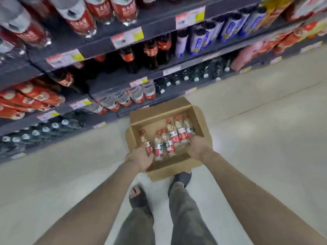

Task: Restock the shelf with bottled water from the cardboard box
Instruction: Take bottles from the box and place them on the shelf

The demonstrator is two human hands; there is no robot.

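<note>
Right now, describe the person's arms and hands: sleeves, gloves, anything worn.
Both arms are bare along all that shows: no sleeve reaches the left arm or right arm. The left hand and right hand wear no gloves. No watch, band or ring shows, though the picture is blurred, so small items could go unseen.

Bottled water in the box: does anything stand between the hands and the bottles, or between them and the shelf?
Nothing visible does. The cardboard box is open; the left hand grips the leftmost bottle, the right hand reaches the right-side bottles. Bare floor separates box and shelf.
</note>
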